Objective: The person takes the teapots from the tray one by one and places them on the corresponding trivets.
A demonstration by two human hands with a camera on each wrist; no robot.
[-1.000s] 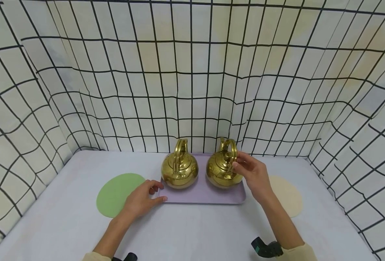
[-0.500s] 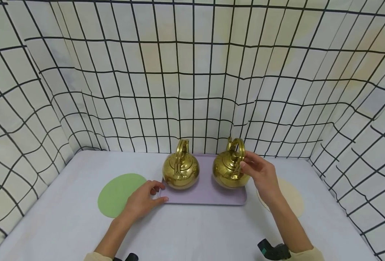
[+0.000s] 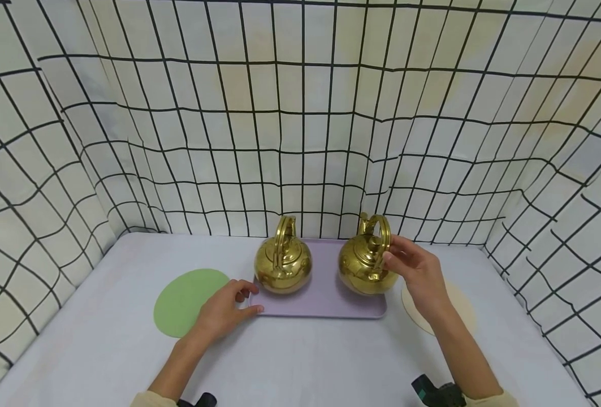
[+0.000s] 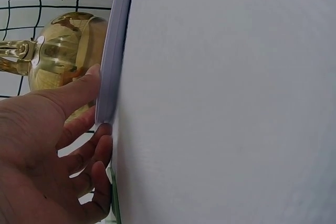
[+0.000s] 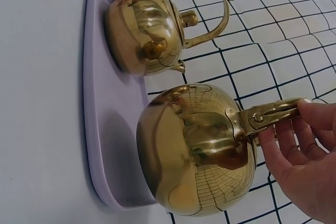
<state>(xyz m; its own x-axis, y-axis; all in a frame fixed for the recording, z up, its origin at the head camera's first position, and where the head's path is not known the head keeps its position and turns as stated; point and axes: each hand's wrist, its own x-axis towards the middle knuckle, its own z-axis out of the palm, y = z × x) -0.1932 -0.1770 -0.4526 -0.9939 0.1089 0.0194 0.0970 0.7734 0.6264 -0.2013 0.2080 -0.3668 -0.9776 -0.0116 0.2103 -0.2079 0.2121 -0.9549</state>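
My right hand (image 3: 419,277) has its fingers (image 5: 294,135) curled round the upright handle of the right brass kettle (image 3: 367,265); in the right wrist view that kettle hangs over the right end of the lilac tray (image 3: 325,302), and I cannot tell whether its base touches. Left brass kettle (image 3: 282,264) stands on the tray's left half, handle up, apart from the other. My left hand (image 3: 224,310) pinches the tray's near left corner, thumb on top of the rim, fingers (image 4: 97,156) tucked beneath. Green mat (image 3: 188,299) lies just left of that hand; cream mat (image 3: 458,316) is partly under my right wrist. Grid-patterned cloth (image 3: 300,124) behind.
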